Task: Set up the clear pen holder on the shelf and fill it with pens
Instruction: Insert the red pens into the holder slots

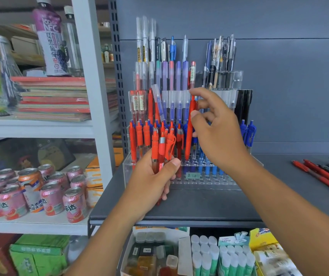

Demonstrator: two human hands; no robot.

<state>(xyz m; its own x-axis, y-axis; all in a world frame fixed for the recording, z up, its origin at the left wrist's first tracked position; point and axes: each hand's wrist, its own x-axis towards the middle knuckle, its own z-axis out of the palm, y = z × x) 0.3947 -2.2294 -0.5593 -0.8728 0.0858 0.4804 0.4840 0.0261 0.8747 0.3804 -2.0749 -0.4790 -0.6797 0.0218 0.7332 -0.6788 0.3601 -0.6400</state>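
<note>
A clear tiered pen holder stands on the dark grey shelf against the back panel, its upper rows packed with red, blue, purple and black pens. My left hand grips a bunch of red pens upright in front of the holder's left side. My right hand pinches one red pen by its upper part, the tip down at a hole in a lower row. The front rows of holes hold nothing, and a small price tag sits there.
Loose red and black pens lie on the shelf at the right. A white shelving unit to the left holds drink cans, bottles and stacked notebooks. Below the grey shelf are boxes of glue sticks and small bottles.
</note>
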